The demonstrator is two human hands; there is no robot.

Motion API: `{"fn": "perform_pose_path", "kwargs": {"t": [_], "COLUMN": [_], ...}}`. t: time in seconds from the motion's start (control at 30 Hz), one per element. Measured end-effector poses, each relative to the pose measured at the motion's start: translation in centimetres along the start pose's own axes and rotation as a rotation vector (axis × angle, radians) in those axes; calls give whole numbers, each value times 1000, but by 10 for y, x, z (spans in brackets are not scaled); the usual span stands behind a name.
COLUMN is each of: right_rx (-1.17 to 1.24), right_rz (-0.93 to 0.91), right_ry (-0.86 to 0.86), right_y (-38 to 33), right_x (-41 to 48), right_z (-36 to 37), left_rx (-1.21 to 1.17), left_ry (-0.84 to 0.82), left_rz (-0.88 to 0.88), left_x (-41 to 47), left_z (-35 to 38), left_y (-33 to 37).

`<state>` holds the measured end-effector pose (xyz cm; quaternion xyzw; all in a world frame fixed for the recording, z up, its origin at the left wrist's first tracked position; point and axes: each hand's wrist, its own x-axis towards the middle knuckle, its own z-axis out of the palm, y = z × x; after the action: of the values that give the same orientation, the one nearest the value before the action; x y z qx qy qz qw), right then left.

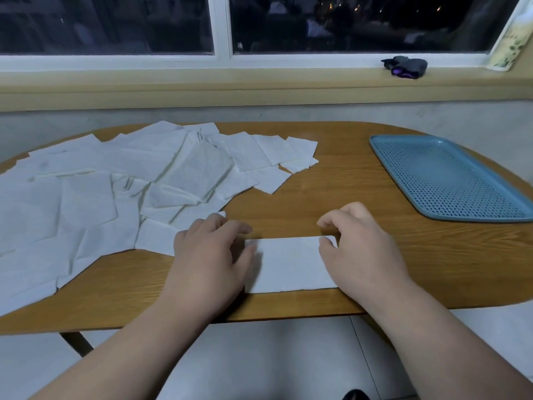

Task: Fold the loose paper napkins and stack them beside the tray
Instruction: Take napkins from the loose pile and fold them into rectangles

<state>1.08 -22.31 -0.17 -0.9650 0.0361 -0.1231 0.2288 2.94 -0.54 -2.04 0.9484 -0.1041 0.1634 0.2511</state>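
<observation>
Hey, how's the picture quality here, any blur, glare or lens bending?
Head view: dim, bluish indoor light; the wide lens mildly bows the window sill; the left hand casts a soft shadow on the folded napkin; no harsh glare.

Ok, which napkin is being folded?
The napkin under the left hand and right hand at the table's near edge: a neat flat rectangle, unlike the loose pile at left.

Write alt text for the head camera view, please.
The left hand presses and the right hand pinches a folded white napkin on a wooden table. Loose napkins lie scattered at left; a blue tray sits at right.
</observation>
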Motion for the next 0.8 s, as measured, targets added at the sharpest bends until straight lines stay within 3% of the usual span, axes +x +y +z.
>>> {"fn": "perform_pose_path", "kwargs": {"t": [0.27, 0.4, 0.67, 0.8], "right_rx": [111, 34, -178, -155], "right_rz": [-132, -188, -69, -6], "right_ry": [-146, -215, -287, -346], "right_y": [-57, -100, -136, -138], "right_x": [3, 19, 59, 66], "right_z": [30, 50, 64, 69], "left_rx": [36, 21, -11, -29], "left_ry": [5, 27, 36, 20], "left_rz": [-98, -158, -155, -153], "left_x": [-1, -1, -7, -7], "left_z": [-37, -51, -63, -64], "left_y": [-42, -68, -90, -92]}}
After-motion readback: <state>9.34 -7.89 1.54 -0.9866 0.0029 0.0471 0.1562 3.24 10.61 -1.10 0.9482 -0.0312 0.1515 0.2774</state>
